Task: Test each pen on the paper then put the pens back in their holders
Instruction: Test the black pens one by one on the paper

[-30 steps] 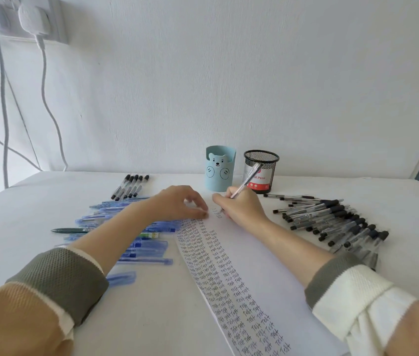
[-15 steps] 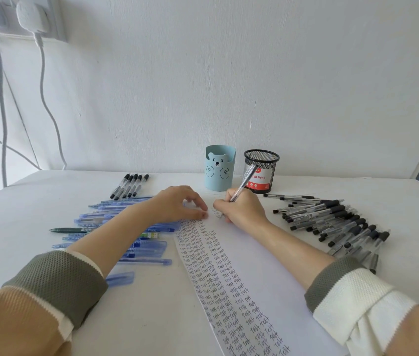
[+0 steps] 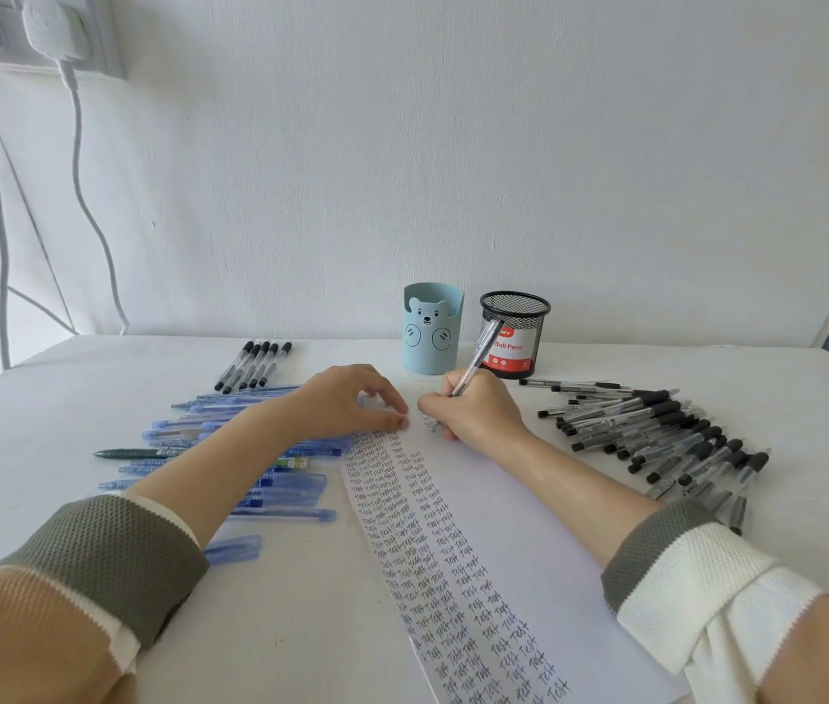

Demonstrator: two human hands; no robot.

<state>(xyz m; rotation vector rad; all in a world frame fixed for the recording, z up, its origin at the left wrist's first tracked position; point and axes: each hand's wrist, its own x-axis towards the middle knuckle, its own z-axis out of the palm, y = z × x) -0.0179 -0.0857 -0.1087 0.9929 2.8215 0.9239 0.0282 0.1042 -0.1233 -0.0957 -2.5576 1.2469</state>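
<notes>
Right hand [image 3: 478, 414] grips pen [image 3: 478, 354]; paper [image 3: 529, 525] reads "Test", holder [image 3: 529, 322] "Ball Pens".

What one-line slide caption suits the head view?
Right hand writes with a clear ballpoint pen on white paper while left hand steadies it.

One wide-angle view, worn on the person's head, looks forward and down along both forearms, close above the left hand [image 3: 346, 403] and right hand [image 3: 478, 414] (upright lines lean at its edges). Beyond the hands it faces a plain white wall [image 3: 503, 144]; a white bench [image 3: 21, 449] fills its lower half.
</notes>
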